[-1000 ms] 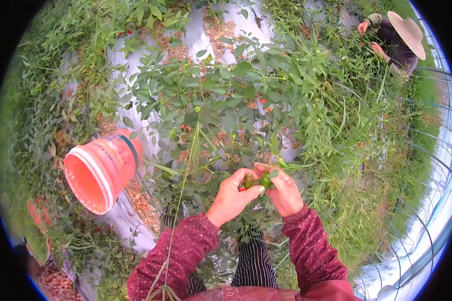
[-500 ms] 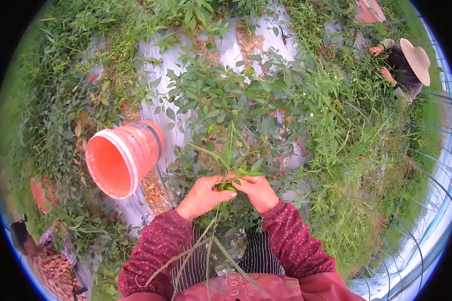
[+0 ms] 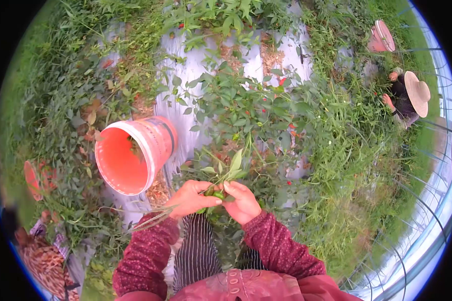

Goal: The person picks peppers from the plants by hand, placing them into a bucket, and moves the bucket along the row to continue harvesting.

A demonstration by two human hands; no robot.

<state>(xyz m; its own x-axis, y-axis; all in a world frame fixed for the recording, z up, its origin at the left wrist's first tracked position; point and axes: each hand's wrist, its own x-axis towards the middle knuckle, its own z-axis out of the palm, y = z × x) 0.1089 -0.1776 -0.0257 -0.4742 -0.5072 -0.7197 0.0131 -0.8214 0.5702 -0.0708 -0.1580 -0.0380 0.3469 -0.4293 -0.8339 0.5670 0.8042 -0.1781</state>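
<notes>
My left hand [image 3: 191, 199] is closed round a pulled green plant, whose thin stems [image 3: 153, 218] trail back over my left sleeve. My right hand [image 3: 242, 201] meets it at the centre, fingers closed on the same plant. Small green peppers [image 3: 217, 194] show between my fingertips, with leaves [image 3: 233, 168] sticking up beyond them. To the left lies a pink-red bucket [image 3: 153, 145], tipped on its side with its mouth facing me, holding some dark leafy bits.
Pepper plants [image 3: 251, 103] with red fruits grow over silvery sheeting [image 3: 183, 65]. A person in a straw hat [image 3: 417, 94] crouches at the right, near a pink bucket [image 3: 381, 36]. Another person [image 3: 42, 256] is at the lower left, below a red bucket [image 3: 32, 180].
The plant's stems have swung from between my arms to over my left sleeve. Dark leafy bits now show in the bucket. The view has shifted, and my hands sit slightly lower.
</notes>
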